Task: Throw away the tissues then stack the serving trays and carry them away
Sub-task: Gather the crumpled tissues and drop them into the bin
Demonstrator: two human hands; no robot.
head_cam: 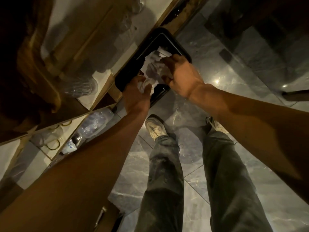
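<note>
Right now both hands are reaching over the bin (177, 41) on the floor: the left hand (137, 96) is clamped on a crumpled tissue (145, 83), the right hand (179, 72) is closing on more tissues (158, 67). Being soft and light, they probably need only a loose pinch.

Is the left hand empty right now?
No, the left hand is closed around a crumpled white tissue right at the near edge of the black bin.

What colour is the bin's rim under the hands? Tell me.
Black, seen in the head view: the bin has a dark glossy rim around white tissues.
</note>
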